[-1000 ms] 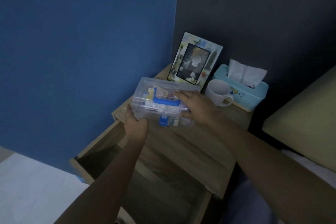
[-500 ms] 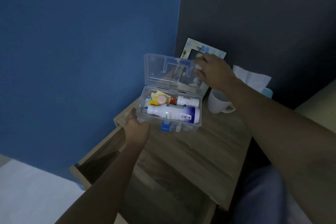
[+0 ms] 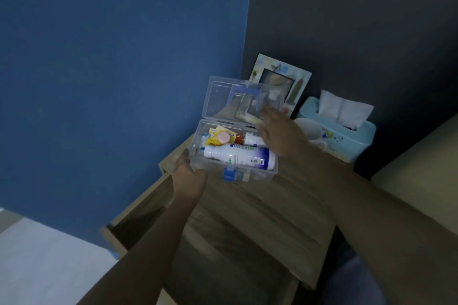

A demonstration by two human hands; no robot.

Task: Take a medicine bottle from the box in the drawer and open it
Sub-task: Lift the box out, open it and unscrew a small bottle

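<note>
A clear plastic box with a blue latch is held above the nightstand, its lid standing upright and open. My left hand grips the box at its left front corner. Inside lie a large white and blue medicine bottle, a smaller white bottle, a yellow packet and a pink-capped item. My right hand hovers with fingers spread over the box's right end, partly covering the smaller bottle. The wooden drawer below stands pulled out.
On the nightstand top stand a picture frame, a white mug and a pale blue tissue box. A blue wall lies to the left, a dark wall behind, a bed edge at the right.
The box went from shut to open as my right hand lifted the lid. That hand has since let go of the lid and dropped to the box's right end.
</note>
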